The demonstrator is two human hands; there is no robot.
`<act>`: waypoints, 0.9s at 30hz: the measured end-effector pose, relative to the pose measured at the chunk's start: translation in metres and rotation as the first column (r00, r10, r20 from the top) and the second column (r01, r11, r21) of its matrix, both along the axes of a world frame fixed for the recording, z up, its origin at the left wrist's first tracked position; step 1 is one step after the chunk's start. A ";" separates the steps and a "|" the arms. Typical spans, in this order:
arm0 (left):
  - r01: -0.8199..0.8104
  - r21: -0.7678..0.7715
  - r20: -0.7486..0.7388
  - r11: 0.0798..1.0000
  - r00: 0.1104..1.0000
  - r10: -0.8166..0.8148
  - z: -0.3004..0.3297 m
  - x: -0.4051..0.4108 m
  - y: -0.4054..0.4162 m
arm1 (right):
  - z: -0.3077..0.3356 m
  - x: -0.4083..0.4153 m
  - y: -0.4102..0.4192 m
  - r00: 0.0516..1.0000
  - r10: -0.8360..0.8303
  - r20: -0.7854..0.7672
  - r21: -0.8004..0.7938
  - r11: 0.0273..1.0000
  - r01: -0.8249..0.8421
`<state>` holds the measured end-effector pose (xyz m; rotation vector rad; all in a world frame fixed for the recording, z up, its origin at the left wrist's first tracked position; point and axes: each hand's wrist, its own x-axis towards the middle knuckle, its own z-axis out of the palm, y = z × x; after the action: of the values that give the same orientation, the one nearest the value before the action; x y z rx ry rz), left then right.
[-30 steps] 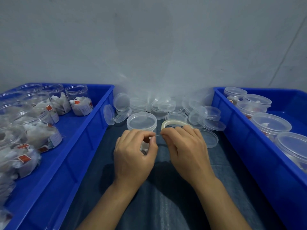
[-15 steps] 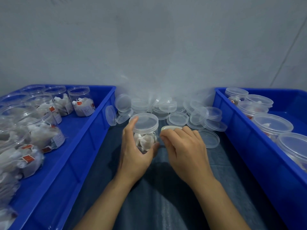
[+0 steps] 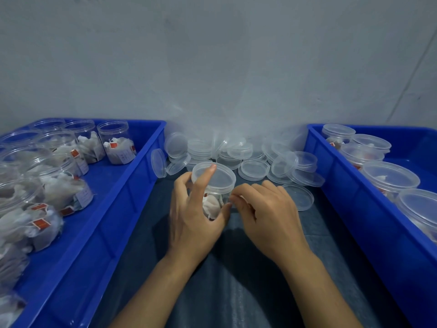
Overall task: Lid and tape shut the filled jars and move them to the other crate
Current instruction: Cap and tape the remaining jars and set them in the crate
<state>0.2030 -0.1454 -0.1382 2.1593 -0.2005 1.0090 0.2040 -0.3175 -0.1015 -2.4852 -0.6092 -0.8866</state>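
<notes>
Both hands are working one light, slippery clear plastic lidded jar (image 3: 214, 185): left hand (image 3: 192, 216) fingers wrapping its wall, right hand (image 3: 264, 214) fingers pinching together beside its seam, seemingly pressing tape.

1. Only one view is given, taken from a wide-angle camera worn on the person's head.
2. The scene is looked at forward and steeply downward, toward a grey wall (image 3: 212, 55) at the far side.
3. The surface (image 3: 248, 292) is seen from close above; both forearms enter from the near edge, and the left hand (image 3: 194, 209) and right hand (image 3: 267, 214) sit at the centre.
4. A blue crate (image 3: 113, 209) at the left and another blue crate (image 3: 369, 221) at the right are cut by the frame edges.
5. Straight edges are bowed outward by the lens toward the corners.
</notes>
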 end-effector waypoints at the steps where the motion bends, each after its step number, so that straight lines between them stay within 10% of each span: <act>1: 0.003 0.003 0.004 1.000 1.000 -0.003 0.000 0.000 -0.001 | 0.001 0.000 0.000 1.000 -0.005 -0.006 0.006 1.000 0.005; 27: 0.029 -0.025 -0.016 0.999 0.999 -0.029 -0.002 0.001 -0.002 | -0.004 0.000 0.004 0.996 -0.064 0.054 0.098 0.993 0.058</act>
<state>0.2037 -0.1475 -0.1407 2.1351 -0.2097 0.9728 0.2035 -0.3133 -0.1059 -2.4106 -0.4989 -0.9893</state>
